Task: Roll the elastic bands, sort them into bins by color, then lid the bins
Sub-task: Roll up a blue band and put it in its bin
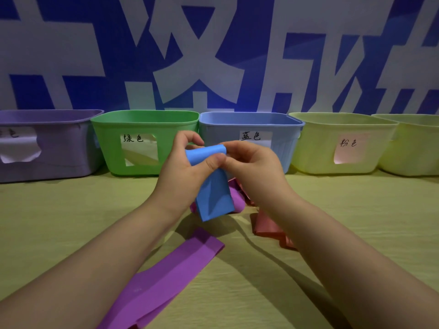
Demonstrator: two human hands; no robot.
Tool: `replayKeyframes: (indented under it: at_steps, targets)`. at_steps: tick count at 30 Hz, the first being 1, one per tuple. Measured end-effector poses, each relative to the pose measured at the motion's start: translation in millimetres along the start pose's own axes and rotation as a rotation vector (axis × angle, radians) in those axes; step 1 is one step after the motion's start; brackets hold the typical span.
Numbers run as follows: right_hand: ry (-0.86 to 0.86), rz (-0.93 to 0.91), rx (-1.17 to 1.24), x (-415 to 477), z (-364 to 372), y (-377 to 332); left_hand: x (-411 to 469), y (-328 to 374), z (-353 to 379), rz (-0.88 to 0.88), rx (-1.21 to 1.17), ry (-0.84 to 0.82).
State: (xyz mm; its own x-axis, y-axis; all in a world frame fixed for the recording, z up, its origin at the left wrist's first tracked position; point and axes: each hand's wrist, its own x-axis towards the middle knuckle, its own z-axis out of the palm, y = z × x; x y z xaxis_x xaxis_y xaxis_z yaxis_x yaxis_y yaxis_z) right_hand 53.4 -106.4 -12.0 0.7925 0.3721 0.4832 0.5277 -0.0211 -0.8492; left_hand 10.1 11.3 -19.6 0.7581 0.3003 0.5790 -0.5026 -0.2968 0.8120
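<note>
Both hands are held up over the desk (pixel 71 222), in front of the row of bins. The left hand (pixel 185 163) and right hand (pixel 251 160) each pinch the top of the blue band (pixel 215 195) between thumb and curled fingers. Its upper end is turned over into the start of a roll, and the loose tail hangs down clear of the desk. The band looks thin, soft and light, with a rubbery, slightly grippy face. It will probably sag and spring open if released, so the hold belongs at the two ends of the roll, thumbs pressing the turns tight. The blue bin (pixel 249 118) stands open just behind the hands, beside the green bin (pixel 142 115). A long purple band (pixel 171 274) lies flat on the desk under the forearms, and a pink band (pixel 267 225) lies crumpled beneath the right wrist. A magenta piece behind the hanging tail is mostly hidden; it may be part of the purple band or another one.
</note>
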Motion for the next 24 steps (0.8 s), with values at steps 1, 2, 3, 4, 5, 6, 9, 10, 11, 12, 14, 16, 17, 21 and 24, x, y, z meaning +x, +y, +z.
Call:
replayKeyframes:
  at_steps: [1, 2, 3, 4, 5, 6, 9, 10, 11, 12, 14, 16, 17, 21, 24]
  targets:
    - [-0.004, -0.003, -0.038, 1.1, -2.1, 0.7, 0.0, -0.6, -0.2, 0.009, 0.018, -0.009]
    - [-0.012, -0.001, -0.072, 2.0, -4.7, 1.4, 0.1, -1.6, 0.1, 0.011, 0.034, -0.021]
    - [-0.021, 0.009, -0.100, 2.6, -7.3, 1.2, 0.2, -3.0, 0.6, 0.006, 0.047, -0.034]
    - [-0.026, 0.013, -0.132, 3.0, -10.0, 1.3, 0.0, -3.8, 0.9, -0.001, 0.058, -0.050]
    - [-0.029, 0.018, -0.165, 3.6, -12.3, 1.4, 0.1, -4.7, 0.8, -0.001, 0.068, -0.061]
    - [-0.038, 0.020, -0.191, 4.1, -14.3, 1.1, 0.5, -5.1, 0.1, 0.006, 0.080, -0.061]
    - [-0.111, 0.064, -0.212, 4.0, -16.0, 0.5, 1.4, -6.7, -2.4, 0.048, 0.131, -0.038]
    - [-0.136, 0.097, -0.195, 4.1, -16.2, 0.4, 1.8, -7.6, -3.0, 0.068, 0.149, -0.039]
    - [-0.147, 0.135, -0.173, 4.2, -16.5, 0.2, 2.2, -8.7, -3.4, 0.087, 0.166, -0.046]
    - [-0.148, 0.166, -0.150, 4.3, -17.2, -0.1, 2.2, -8.7, -3.4, 0.102, 0.175, -0.056]
    - [-0.140, 0.185, -0.145, 4.7, -19.1, 0.3, 2.7, -10.0, -3.2, 0.104, 0.173, -0.062]
    - [-0.135, 0.138, -0.151, 4.1, -19.4, 0.4, 3.9, -13.0, -3.4, 0.090, 0.182, -0.038]
    - [-0.129, 0.114, -0.133, 3.5, -19.1, 0.8, 4.1, -13.8, -3.5, 0.078, 0.183, -0.032]
    - [-0.147, 0.050, -0.079, 4.5, -18.9, 2.8, 4.0, -14.4, -2.4, 0.035, 0.164, -0.011]
    - [-0.138, 0.068, -0.024, 5.6, -19.5, 1.3, 2.5, -13.0, -0.2, -0.004, 0.135, -0.026]
